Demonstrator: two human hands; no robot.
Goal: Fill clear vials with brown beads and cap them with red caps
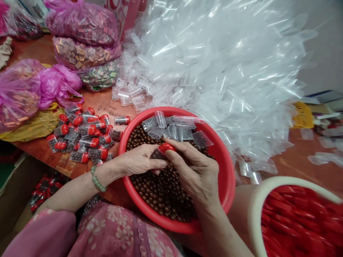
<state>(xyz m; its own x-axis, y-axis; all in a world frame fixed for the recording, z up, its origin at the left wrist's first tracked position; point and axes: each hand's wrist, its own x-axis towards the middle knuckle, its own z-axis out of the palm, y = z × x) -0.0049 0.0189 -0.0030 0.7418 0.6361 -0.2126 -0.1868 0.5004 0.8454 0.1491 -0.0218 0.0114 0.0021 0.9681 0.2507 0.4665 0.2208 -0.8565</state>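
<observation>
Over a red basin of brown beads, my two hands meet on one small clear container. My left hand is closed round the body of the bead-filled container. The thumb and fingers of my right hand grip its red cap, which sits at the container's end; whether it is fully seated I cannot tell. Several clear plastic tubes lie on the beads at the basin's far side. Left of the basin is a pile of filled containers with red caps.
A large heap of clear tubes covers the back of the table. A cream bucket of red caps stands at lower right. Pink bags of small packets sit at upper left. A box below the edge holds more capped containers.
</observation>
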